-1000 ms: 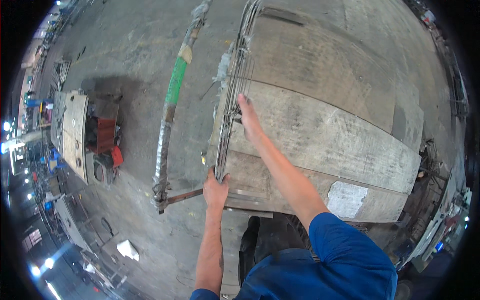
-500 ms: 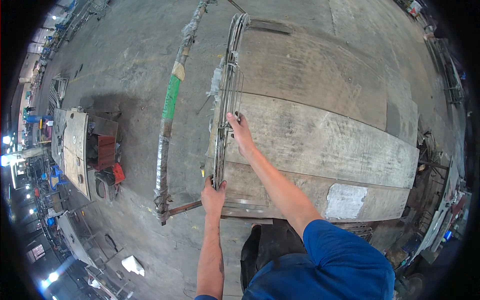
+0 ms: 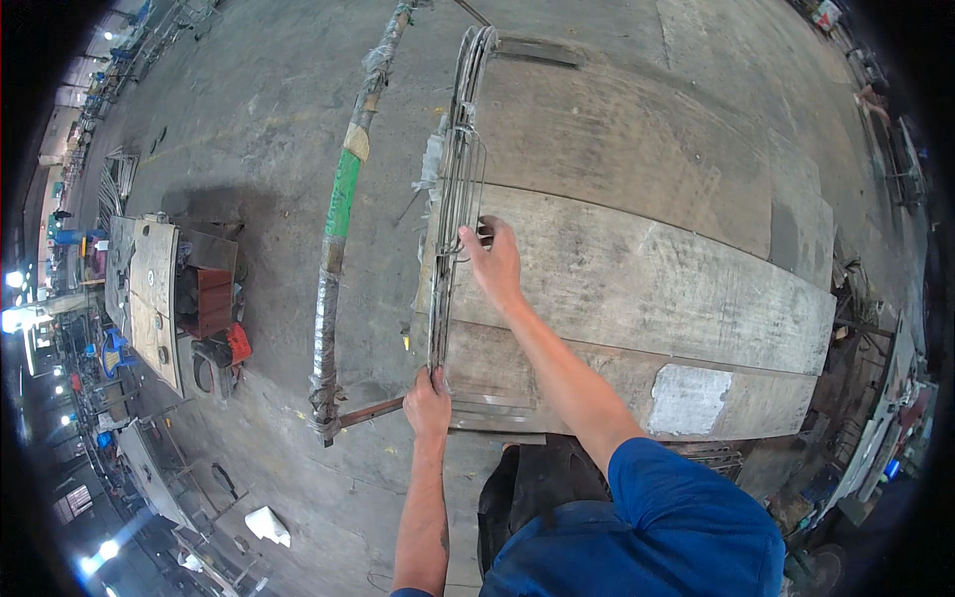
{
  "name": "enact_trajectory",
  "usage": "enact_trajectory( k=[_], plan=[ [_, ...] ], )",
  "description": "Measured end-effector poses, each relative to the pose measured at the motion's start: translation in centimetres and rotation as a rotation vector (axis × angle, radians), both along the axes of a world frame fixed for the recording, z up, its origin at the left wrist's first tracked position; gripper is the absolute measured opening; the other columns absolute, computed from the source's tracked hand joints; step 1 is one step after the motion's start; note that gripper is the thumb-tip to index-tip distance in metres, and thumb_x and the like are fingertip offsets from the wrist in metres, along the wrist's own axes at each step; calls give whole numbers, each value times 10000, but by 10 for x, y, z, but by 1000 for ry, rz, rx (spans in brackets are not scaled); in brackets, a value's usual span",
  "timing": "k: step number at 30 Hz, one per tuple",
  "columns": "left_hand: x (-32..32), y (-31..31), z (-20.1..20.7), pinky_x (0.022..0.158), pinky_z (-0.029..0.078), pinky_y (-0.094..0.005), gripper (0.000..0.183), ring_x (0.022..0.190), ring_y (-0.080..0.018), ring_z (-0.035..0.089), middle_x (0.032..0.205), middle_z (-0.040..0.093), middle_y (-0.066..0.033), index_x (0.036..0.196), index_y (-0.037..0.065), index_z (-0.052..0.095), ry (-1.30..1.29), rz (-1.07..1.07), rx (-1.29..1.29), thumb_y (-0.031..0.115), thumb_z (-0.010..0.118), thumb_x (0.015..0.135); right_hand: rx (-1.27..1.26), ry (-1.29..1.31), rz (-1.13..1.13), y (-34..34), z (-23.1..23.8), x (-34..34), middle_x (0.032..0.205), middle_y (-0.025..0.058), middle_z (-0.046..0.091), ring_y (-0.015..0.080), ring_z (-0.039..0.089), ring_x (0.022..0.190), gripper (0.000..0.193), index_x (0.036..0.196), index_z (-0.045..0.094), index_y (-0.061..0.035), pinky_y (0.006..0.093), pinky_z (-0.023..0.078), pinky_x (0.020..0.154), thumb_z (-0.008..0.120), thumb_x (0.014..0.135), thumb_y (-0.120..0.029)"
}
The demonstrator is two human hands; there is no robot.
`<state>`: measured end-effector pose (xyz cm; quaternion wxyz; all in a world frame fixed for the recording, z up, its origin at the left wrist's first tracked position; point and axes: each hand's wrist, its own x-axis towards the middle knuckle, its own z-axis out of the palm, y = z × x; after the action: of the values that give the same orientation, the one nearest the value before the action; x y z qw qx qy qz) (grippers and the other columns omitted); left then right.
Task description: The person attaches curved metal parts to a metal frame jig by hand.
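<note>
While our left grip closes its thumb and fingers on the near end of the bundle of metal wire frames, our right grip is partly open at the bundle's right side, its fingers bent and its thumb at the wires; whether it has hold of any, we cannot tell. The bundle lies lengthwise along the left edge of our bench, which is topped with worn boards. A silvery patch covers part of the nearest board, well to the right of both grips. Left of the bench, apart from it, we see a plastic-wrapped pole with a green band.
</note>
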<state>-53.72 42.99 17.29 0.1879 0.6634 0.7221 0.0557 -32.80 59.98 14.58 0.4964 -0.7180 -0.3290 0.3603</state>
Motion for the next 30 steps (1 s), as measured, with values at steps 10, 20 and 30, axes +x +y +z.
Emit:
enact_trajectory(
  k=[10,20,30],
  plan=[
    [2,-2,-9,682,507,-519,198,831,-429,625,889,634,-216,1000,-8,654,-28,-68,214,174,696,934,-50,-9,-1,71,1,29,960,174,690,251,681,832,682,1189,591,98,380,547,802,826,810,-418],
    [3,-11,-29,693,481,-525,253,806,-443,604,860,617,-210,957,-12,633,-102,-30,351,188,769,883,-137,58,-47,92,-21,21,717,144,689,229,674,659,239,729,642,65,376,519,629,735,641,-137],
    [10,-4,-28,722,522,-515,371,860,-443,659,927,674,-220,1014,-8,651,-146,109,243,309,789,882,-214,34,100,75,31,25,1005,284,716,411,708,994,436,1066,614,74,439,541,866,731,743,-195]
  ],
)
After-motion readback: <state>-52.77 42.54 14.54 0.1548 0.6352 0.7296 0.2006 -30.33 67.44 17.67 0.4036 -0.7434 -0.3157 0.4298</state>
